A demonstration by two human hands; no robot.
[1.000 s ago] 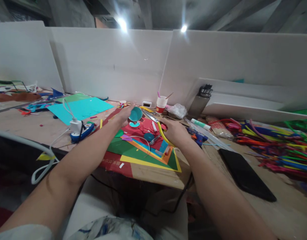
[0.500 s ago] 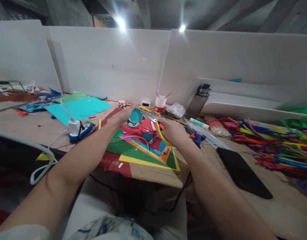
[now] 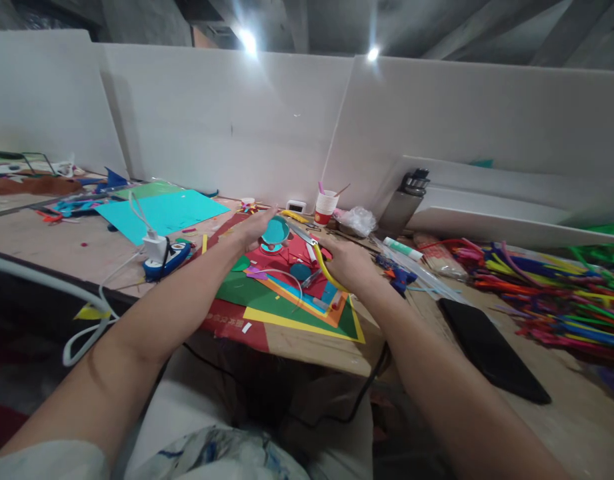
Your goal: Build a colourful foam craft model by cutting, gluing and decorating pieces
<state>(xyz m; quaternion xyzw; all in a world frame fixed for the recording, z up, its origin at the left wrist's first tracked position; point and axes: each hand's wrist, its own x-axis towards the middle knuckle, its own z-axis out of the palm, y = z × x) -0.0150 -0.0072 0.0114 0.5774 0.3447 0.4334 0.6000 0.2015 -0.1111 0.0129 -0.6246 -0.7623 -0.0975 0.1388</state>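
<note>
My left hand (image 3: 254,230) is closed around a small round piece with a teal face (image 3: 276,231), held up over the colored papers. My right hand (image 3: 344,261) grips a pair of yellow-handled scissors (image 3: 321,261). Their metal blades point up and left, with the tips close to the rim of the teal piece; whether they touch it I cannot tell. Below the hands lie a dark green sheet (image 3: 287,310), a teal paper disc (image 3: 301,272) and a green paper disc (image 3: 241,264).
Stacked paper cups (image 3: 326,206) and a grey bottle (image 3: 404,200) stand near the white partition. To the right are a black phone (image 3: 491,350) and many pipe cleaners (image 3: 547,287). A blue power strip (image 3: 167,260) and a cyan sheet (image 3: 161,213) lie on the left.
The whole view has shifted slightly. Both hands keep nearly the same pose, with the scissor tips still beside the teal piece.
</note>
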